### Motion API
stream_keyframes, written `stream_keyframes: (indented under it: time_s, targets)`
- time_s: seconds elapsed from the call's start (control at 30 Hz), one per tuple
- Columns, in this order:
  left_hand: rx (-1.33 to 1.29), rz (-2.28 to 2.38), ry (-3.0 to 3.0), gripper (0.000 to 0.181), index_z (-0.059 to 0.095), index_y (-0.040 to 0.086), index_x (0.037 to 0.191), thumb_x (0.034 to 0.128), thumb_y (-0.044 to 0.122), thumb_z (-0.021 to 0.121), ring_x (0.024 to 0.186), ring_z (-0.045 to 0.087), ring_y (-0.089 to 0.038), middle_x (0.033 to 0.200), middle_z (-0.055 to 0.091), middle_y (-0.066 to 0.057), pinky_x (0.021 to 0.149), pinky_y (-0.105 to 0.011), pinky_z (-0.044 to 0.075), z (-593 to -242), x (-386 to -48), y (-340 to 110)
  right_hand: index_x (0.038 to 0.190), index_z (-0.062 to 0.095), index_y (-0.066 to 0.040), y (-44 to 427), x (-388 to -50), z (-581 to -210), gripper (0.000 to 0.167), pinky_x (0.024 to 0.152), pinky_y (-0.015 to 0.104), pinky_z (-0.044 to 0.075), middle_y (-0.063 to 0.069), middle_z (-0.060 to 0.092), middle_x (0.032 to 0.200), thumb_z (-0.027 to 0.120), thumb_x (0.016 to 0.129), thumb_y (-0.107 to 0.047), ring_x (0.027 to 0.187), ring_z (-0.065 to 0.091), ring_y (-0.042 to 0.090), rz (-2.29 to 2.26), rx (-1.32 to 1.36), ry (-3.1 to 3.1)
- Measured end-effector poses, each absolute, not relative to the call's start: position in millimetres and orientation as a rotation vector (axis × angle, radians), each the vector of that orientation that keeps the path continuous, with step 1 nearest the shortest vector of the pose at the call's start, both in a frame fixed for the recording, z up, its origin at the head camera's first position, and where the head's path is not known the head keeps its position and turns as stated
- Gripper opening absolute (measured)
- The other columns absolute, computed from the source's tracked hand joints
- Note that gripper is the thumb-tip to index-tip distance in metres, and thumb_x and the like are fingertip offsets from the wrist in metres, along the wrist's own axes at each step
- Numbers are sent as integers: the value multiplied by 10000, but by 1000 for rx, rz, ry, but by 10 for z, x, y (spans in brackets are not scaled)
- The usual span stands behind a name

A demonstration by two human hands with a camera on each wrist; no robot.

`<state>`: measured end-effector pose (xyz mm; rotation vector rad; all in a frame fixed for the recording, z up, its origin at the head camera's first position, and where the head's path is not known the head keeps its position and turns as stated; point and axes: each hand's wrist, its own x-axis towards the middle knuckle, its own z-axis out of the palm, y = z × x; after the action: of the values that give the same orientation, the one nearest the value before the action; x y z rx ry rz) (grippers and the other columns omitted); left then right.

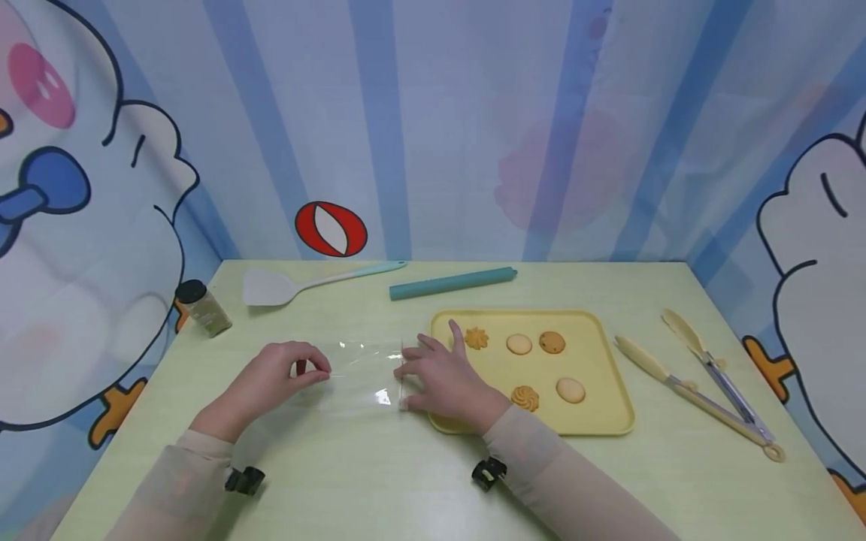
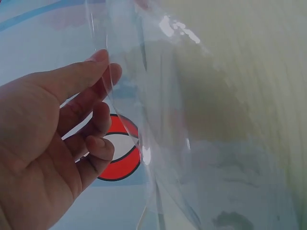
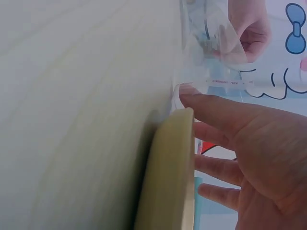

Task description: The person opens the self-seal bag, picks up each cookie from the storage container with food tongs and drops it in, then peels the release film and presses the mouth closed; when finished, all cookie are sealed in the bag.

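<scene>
I see a clear, glossy bag (image 1: 363, 382), left hand (image 1: 274, 376) pinching it, right hand (image 1: 446, 378) splayed against it; the right-side tray (image 1: 604, 415) holds five cookies (image 1: 519, 344).

The head camera looks forward and down from above the table surface (image 1: 379, 469), far enough away to frame its far edge, both far corners and the printed backdrop (image 1: 460, 135). The left wrist camera views the left hand (image 2: 48, 143) at close range, rolled so the surface lies at right, and shares the clear bag (image 2: 163, 110) and red oval print (image 1: 331, 229) with the head view. The right wrist camera sits low beside the yellow tray (image 3: 170, 158), surface at left, facing the nearby right hand (image 3: 266, 151) and sharing the left hand and clear bag with both other views.
</scene>
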<state>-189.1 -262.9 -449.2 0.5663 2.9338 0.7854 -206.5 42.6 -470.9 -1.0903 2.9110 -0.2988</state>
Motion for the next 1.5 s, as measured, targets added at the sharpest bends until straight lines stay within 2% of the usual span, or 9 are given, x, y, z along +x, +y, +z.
stream_keyframes:
  time_s: [0.23,0.43,0.57,0.7,1.03,1.23,1.5]
  targets:
    - [546,768,2939,91,771,212,996,912,193,800,809,540,-137,922,691,107,682,-268,454,-4516,-1883,-2618,1266,741,-265,710,-2025,-4573,400,1193,718,72,3,632,1448,756,919,-464,1465,458,294,-479,-1079,2963]
    - [531,761,2930,105,772,215,1006,910,185,802,825,540,-146,924,690,101,690,-274,456,-4513,-1880,-2620,1219,758,-198,1284,-1993,-4478,327,1175,652,258,44,638,1427,756,943,-373,1426,492,318,-601,-985,3053]
    - [506,744,2921,102,771,226,1004,913,191,800,825,539,-148,924,691,99,688,-277,453,-4511,-1872,-2624,1165,772,-171,1661,-1967,-4469,273,1105,598,397,58,662,1377,769,940,-325,1350,560,320,-623,-942,3122]
    - [491,725,2931,94,768,241,988,911,198,801,810,535,-141,917,689,101,672,-274,441,-4520,-1849,-2627,1142,779,-139,2031,-1923,-4498,261,1053,580,454,80,698,1312,795,916,-269,1265,621,332,-626,-941,3204]
    - [474,732,2944,91,768,236,1006,921,218,793,811,520,-141,930,680,90,660,-280,420,-4506,-1815,-2614,1251,712,-69,2933,-1692,-4561,386,1000,609,454,170,669,1312,812,887,-150,1229,591,424,-738,-665,3365]
    - [484,722,2950,95,768,222,1008,920,195,792,812,527,-146,922,683,91,671,-278,425,-4503,-1823,-2614,1355,624,-43,3464,-1625,-4555,520,969,687,406,250,596,1381,803,908,-240,1257,519,512,-688,-396,3397]
    - [527,726,2959,96,767,232,990,913,185,799,806,527,-143,917,681,102,666,-274,430,-4483,-1832,-2611,1394,573,5,3995,-1563,-4636,669,894,693,418,321,537,1415,786,911,-406,1224,504,561,-600,-193,3377]
